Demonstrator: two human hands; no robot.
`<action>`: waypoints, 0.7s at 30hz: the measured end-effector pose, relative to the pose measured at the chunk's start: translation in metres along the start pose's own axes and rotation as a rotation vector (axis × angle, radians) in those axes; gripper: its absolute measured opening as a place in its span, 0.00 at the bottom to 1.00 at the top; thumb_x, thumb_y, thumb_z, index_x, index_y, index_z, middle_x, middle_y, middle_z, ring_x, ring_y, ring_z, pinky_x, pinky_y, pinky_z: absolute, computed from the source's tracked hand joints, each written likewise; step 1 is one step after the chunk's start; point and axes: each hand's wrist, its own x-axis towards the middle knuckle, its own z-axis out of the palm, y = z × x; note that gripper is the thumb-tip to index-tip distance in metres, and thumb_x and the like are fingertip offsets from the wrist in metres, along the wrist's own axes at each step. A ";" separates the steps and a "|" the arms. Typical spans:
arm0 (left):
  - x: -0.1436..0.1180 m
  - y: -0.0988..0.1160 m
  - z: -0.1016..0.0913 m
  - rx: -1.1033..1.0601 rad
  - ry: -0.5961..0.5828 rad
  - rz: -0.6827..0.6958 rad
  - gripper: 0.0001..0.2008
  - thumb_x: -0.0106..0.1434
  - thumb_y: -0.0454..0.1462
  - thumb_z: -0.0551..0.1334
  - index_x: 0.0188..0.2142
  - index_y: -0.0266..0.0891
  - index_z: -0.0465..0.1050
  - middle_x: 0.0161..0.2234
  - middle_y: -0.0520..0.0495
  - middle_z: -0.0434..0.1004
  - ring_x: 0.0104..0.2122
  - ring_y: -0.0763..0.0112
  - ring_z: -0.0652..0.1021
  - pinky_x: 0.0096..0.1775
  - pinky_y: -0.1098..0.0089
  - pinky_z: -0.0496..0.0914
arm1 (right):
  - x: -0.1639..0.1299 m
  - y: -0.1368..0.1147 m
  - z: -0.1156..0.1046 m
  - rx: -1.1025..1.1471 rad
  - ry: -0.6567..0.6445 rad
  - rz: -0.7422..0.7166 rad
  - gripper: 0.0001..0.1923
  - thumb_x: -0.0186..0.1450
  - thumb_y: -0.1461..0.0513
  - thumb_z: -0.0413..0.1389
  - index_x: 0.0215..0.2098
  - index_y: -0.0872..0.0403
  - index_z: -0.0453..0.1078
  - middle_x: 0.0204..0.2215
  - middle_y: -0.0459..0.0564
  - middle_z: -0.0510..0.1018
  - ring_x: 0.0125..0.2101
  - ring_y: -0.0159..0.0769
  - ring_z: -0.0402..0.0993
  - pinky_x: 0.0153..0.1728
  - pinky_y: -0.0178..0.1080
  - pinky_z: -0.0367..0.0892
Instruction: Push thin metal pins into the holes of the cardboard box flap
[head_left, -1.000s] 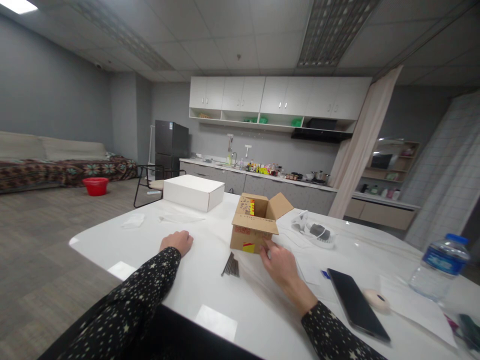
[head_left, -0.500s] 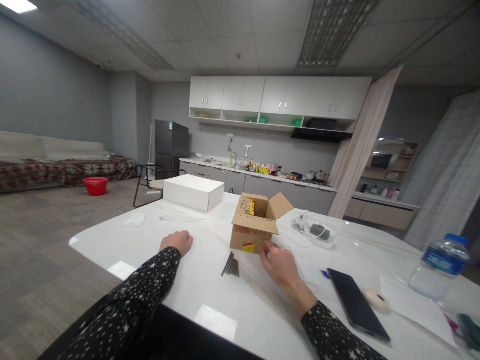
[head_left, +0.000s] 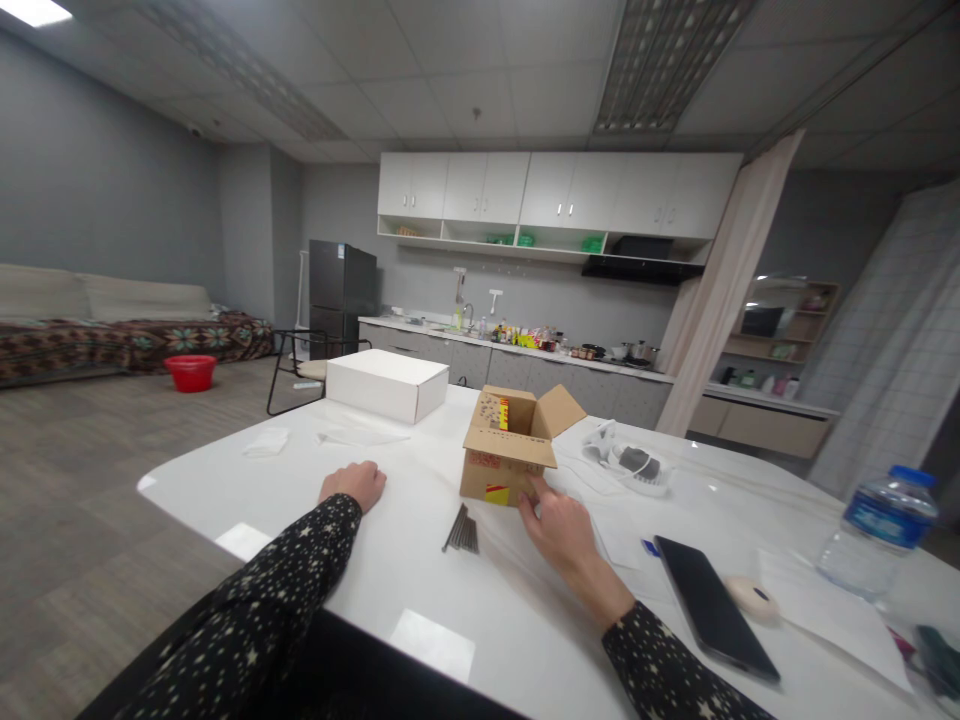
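Note:
My left hand (head_left: pixel 354 486) rests on the white table (head_left: pixel 405 570), its fingers curled in a loose fist with nothing visible in it. An open cardboard box (head_left: pixel 504 462) stands in front of me, flaps spread. At its lower right front corner is my right hand (head_left: pixel 561 525). The index fingertip appears to touch the box, and the thumb is held apart below it; the other fingers are mostly hidden. Several long dark nails (head_left: pixel 462 530) lie side by side on the table between my hands, just before the box.
A closed white box (head_left: pixel 386 385) sits behind my left hand. To the right are a white coiled cable with a plastic holder (head_left: pixel 637 468), a black phone (head_left: pixel 714 608), a round beige case (head_left: pixel 752 598), paper (head_left: pixel 832 625) and a water bottle (head_left: pixel 881 535). Tissue (head_left: pixel 266 442) lies far left.

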 end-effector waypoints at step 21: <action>-0.001 0.001 -0.002 -0.010 0.000 -0.003 0.22 0.62 0.43 0.46 0.41 0.37 0.76 0.42 0.33 0.78 0.42 0.49 0.78 0.40 0.58 0.68 | 0.000 0.000 0.000 -0.004 0.017 -0.008 0.18 0.69 0.56 0.45 0.52 0.52 0.68 0.32 0.51 0.81 0.33 0.40 0.78 0.32 0.36 0.62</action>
